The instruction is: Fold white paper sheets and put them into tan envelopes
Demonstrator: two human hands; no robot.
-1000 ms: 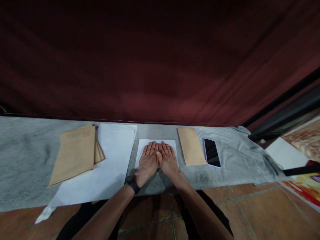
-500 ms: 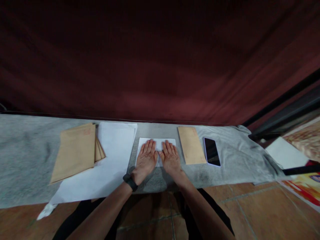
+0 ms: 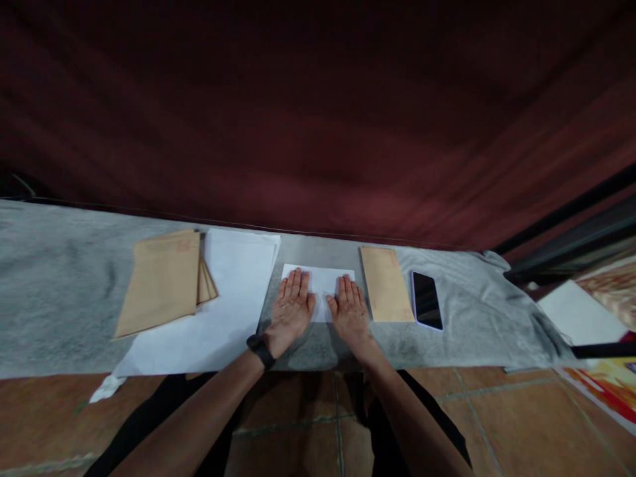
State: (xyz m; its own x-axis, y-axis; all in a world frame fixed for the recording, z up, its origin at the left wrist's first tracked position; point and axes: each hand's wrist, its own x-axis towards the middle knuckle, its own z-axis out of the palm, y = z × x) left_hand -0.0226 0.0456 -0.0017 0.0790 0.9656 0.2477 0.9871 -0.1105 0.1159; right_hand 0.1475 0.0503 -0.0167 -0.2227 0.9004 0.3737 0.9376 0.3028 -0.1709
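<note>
A white sheet of paper [image 3: 320,285], which looks folded, lies flat on the grey cloth in front of me. My left hand [image 3: 293,305] rests palm down on its left part, fingers stretched out. On its right part lies my right hand [image 3: 350,311], also flat with the fingers extended and the thumb out to the side. Bare paper shows between the two thumbs. A brown envelope [image 3: 386,285] lies just to the right of my right hand. My left wrist wears a dark watch.
Several brown envelopes [image 3: 161,285] are stacked at the left, partly over large white paper sheets [image 3: 233,305]. A phone [image 3: 426,300] with a pale purple edge lies right of the single envelope. The grey cloth [image 3: 50,291] covers the long surface, and a dark red curtain [image 3: 308,165] hangs behind.
My hands have moved apart, the right one sliding rightward over the paper, so the gap between the thumbs is wider. The whole view has tilted slightly.
</note>
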